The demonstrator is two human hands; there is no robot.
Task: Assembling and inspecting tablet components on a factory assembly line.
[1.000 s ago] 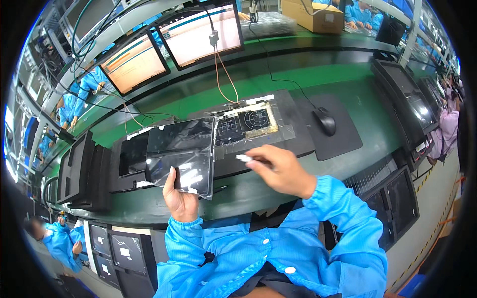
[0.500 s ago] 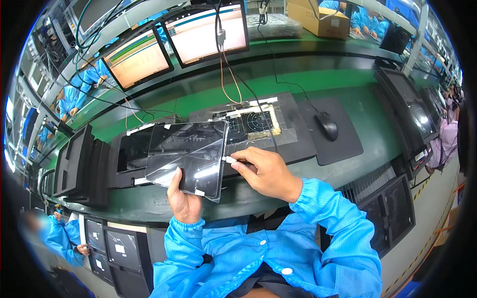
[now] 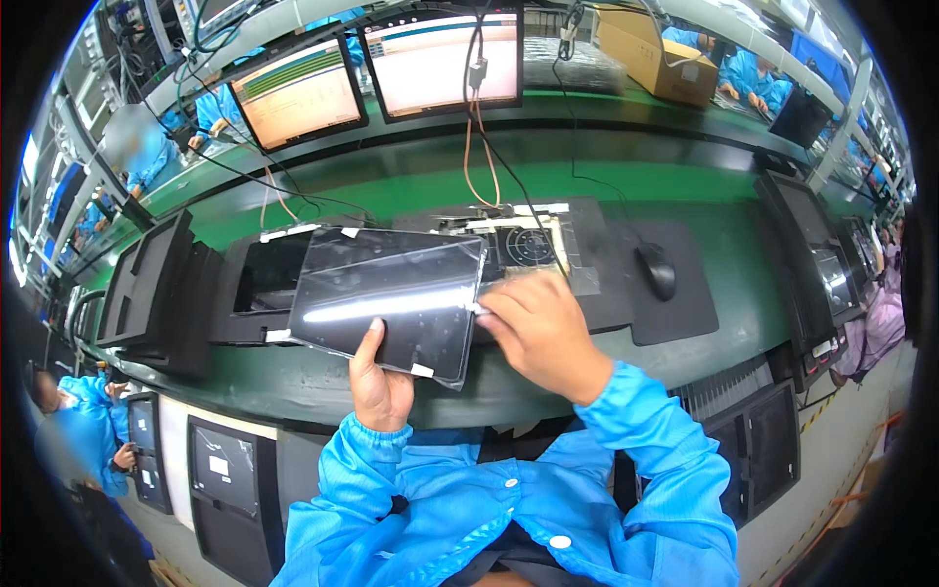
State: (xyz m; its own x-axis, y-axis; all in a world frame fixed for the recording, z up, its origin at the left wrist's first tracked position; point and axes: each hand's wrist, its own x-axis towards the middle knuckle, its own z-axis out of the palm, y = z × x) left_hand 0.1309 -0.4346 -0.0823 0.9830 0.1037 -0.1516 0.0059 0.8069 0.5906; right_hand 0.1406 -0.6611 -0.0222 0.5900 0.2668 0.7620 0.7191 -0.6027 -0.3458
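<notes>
My left hand (image 3: 380, 386) grips a tablet (image 3: 401, 279) by its near edge, the thumb lying on the glossy dark screen. Clear film covers the tablet, and small white tabs stick out at its edges. At the tablet's right edge, my right hand (image 3: 550, 338) pinches a small white plug (image 3: 479, 309); its tip meets the edge, but how deep it sits cannot be seen. Under and behind the tablet lies a black foam fixture (image 3: 597, 254) with a round printed target (image 3: 528, 247). A dark recessed tray section (image 3: 269, 274) shows to the left.
A black mouse (image 3: 656, 271) rests on a dark mat (image 3: 690, 303) at the right. Stacked black trays (image 3: 147, 284) stand at the left, more trays (image 3: 807, 254) far right. Two monitors (image 3: 445, 68) and hanging cables (image 3: 479, 147) are behind the green bench (image 3: 381, 186). Co-workers (image 3: 88, 421) are nearby.
The view has shifted, and the tablet now catches a broad band of light. My right hand is still at the tablet's right edge with the plug, its fingers closer over it.
</notes>
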